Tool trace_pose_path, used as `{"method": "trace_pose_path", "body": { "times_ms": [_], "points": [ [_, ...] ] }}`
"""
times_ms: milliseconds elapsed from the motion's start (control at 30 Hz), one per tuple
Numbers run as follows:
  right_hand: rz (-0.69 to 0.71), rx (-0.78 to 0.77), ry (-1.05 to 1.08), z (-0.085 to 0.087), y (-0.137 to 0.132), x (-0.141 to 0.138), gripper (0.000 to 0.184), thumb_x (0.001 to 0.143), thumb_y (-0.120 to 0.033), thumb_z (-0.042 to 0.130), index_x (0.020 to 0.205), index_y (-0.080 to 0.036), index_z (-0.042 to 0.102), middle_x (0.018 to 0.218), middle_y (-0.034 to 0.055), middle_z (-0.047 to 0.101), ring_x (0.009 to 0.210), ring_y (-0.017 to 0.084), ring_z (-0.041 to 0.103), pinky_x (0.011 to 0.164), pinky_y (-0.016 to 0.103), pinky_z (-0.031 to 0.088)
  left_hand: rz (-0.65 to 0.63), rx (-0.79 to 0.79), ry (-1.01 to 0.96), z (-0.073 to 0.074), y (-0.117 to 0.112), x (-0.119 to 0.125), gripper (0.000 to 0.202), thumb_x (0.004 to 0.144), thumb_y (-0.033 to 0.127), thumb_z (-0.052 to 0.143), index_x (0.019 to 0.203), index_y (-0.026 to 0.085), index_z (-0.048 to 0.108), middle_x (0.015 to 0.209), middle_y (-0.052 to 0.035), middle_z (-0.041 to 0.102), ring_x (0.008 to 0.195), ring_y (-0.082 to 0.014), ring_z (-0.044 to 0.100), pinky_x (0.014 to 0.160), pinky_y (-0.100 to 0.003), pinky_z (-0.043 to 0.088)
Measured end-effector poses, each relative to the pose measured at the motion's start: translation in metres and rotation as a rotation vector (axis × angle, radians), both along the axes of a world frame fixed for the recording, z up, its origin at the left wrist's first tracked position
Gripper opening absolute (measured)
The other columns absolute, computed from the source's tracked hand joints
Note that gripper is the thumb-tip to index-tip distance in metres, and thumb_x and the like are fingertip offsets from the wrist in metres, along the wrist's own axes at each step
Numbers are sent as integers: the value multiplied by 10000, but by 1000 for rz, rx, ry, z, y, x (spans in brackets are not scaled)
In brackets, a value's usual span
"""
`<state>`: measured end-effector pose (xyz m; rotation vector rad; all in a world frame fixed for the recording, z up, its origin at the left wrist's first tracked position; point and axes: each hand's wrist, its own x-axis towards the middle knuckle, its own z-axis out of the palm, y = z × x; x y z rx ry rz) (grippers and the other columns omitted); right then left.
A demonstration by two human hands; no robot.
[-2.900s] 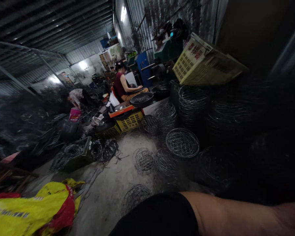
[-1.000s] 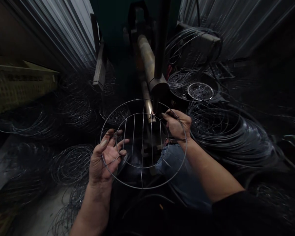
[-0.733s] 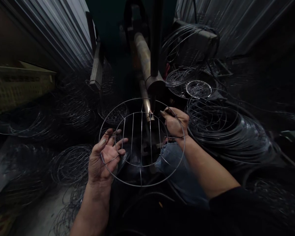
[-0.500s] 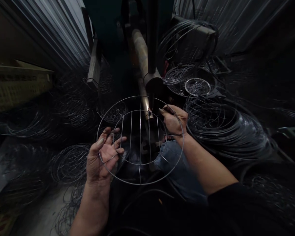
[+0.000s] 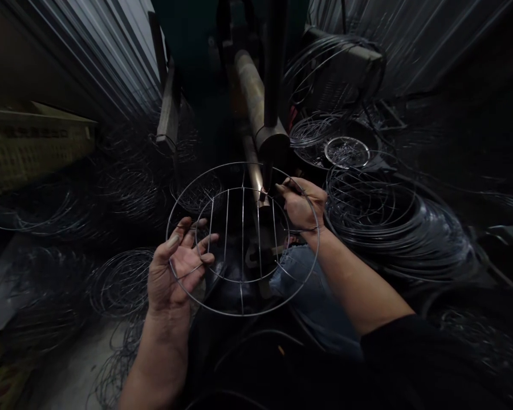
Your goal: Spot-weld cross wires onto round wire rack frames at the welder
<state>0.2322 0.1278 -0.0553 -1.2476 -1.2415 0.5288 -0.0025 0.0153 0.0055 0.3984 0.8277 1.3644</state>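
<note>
Steadying the wire rack (image 5: 242, 239) beside the metal rod (image 5: 255, 175) seems the step — I have the left hand (image 5: 177, 270) open behind its rings, right hand (image 5: 302, 209) closed, hold unclear — stillness needed next.

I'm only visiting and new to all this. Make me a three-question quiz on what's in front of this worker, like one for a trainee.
1. Multiple choice: What shape are the two rings of the wire rack at the hands?
A) Square
B) Triangular
C) Round

2. True or false: A yellow crate shows on the left side of the picture.

3. Short answer: Which shows its open palm to the camera, the left hand or the right hand?

Key: 1. C; 2. True; 3. The left hand.
</note>
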Motion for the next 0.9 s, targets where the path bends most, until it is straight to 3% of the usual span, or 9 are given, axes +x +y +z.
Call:
{"method": "trace_pose_path", "body": {
  "times_ms": [233,567,900],
  "points": [
    [21,-2,28,0,5,-4,220,757,-289,638,582,-190,551,561,-38,422,587,109,430,554,244,360,-6,-3,3,-2,7,-2,390,742,261,664,1121,181,618,1265,-112,552,1027,-307,622,620,-303,557],
    [-3,89,33,-3,14,-7,214,747,-256,637,573,-190,532,563,-44,428,581,103,418,579,251,373,-5,-17,-13,-1,8,-3,373,747,259,651,1111,186,616,1267,-109,553,1033,-303,618,603,-277,540],
    [-11,-3,-30,4,12,-6,219,749,-278,615,570,-197,517,570,-34,435,595,114,446,572,250,376,-2,-30,-7,0,8,-3,375,730,256,657,1096,187,611,1254,-116,563,1026,-311,627,608,-304,553]
  ]
}}
